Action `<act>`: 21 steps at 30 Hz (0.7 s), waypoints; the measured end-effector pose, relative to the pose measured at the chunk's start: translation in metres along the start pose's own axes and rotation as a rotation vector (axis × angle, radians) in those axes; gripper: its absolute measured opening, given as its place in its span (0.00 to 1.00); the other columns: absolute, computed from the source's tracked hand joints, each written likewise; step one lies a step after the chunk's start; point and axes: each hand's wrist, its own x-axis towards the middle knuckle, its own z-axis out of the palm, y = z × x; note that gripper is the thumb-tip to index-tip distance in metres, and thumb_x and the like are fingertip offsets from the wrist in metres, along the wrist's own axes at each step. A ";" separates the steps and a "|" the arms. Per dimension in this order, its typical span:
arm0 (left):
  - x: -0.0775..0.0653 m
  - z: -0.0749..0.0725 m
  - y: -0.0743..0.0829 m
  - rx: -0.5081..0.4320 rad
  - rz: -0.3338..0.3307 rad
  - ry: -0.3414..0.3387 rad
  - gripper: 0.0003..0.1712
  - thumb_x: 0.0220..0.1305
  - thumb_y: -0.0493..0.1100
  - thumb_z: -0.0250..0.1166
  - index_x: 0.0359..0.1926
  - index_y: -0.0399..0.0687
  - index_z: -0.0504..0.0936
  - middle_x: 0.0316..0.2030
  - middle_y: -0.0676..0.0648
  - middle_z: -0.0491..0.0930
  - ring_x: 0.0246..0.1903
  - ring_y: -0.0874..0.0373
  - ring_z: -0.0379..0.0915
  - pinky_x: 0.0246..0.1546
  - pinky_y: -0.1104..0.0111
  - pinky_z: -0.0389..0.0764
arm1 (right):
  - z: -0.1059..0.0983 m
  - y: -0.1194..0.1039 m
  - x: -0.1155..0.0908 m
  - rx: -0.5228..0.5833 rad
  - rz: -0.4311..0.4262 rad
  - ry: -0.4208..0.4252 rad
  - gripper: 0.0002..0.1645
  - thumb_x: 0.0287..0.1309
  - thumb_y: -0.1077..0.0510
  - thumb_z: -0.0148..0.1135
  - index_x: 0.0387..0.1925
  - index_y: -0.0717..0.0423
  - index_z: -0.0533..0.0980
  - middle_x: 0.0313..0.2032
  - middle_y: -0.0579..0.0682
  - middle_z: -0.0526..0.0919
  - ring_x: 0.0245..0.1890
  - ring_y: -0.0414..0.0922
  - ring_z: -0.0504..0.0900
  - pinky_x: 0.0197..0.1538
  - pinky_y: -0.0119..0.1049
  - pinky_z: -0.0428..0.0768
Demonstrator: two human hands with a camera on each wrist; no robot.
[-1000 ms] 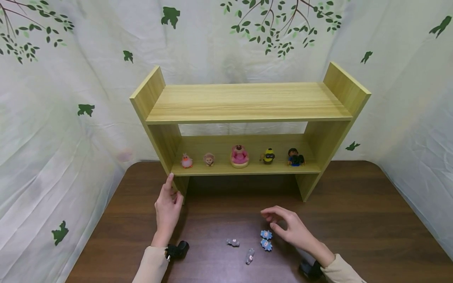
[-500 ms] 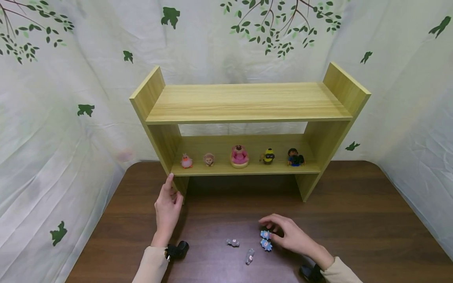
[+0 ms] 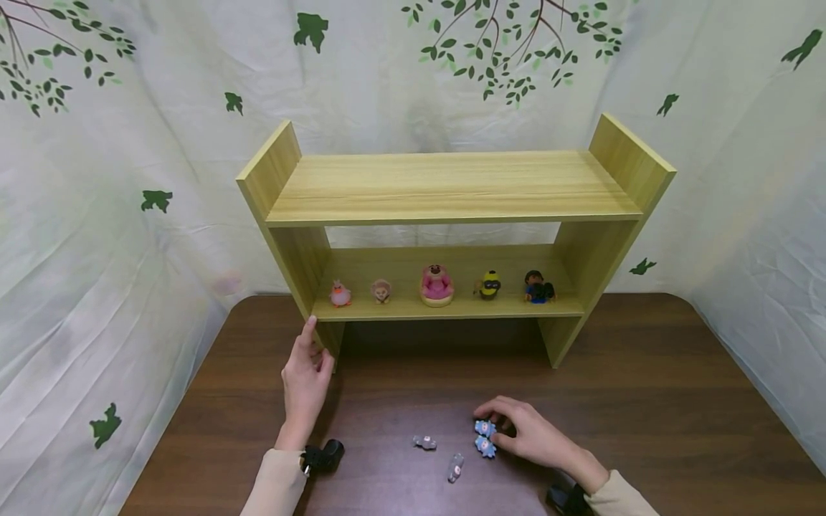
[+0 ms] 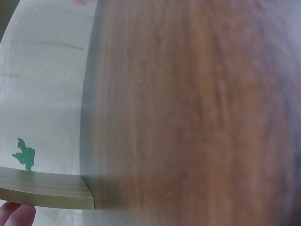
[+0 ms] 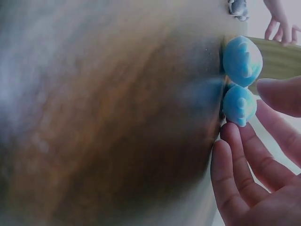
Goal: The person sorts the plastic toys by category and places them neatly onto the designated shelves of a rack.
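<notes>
Two small blue toy figurines stand one behind the other on the table. My right hand (image 3: 532,433) is bent around the farther blue figurine (image 3: 485,428), thumb on the near side and fingers behind it. In the right wrist view, the fingertips (image 5: 229,132) meet that figurine's side, and the nearer blue figurine (image 5: 242,61) sits just past the thumb. My left hand (image 3: 306,376) touches the lower left part of the wooden shelf (image 3: 452,188), its index finger straight against the side panel's front edge. Two small grey figurines, one farther (image 3: 424,442) and one nearer (image 3: 455,468), lie left of the blue pair.
On the middle board, a row runs from a pink figurine (image 3: 340,293) through a small tan one (image 3: 381,290), a pink bear (image 3: 437,285) and a yellow-and-black figurine (image 3: 489,285) to a dark-haired one (image 3: 538,287). A white leaf-patterned cloth (image 3: 413,86) hangs behind the brown table (image 3: 645,401).
My right hand has come down and toward me onto the farther blue figurine, its thumb and fingers closing in around it. My left hand has stayed at the shelf.
</notes>
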 end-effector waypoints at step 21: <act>0.001 -0.001 0.000 0.013 0.025 0.010 0.47 0.53 0.22 0.62 0.70 0.58 0.60 0.35 0.42 0.73 0.25 0.54 0.72 0.21 0.63 0.76 | 0.001 -0.003 0.003 -0.078 -0.028 0.015 0.13 0.57 0.65 0.64 0.45 0.52 0.79 0.40 0.43 0.77 0.36 0.36 0.74 0.36 0.31 0.77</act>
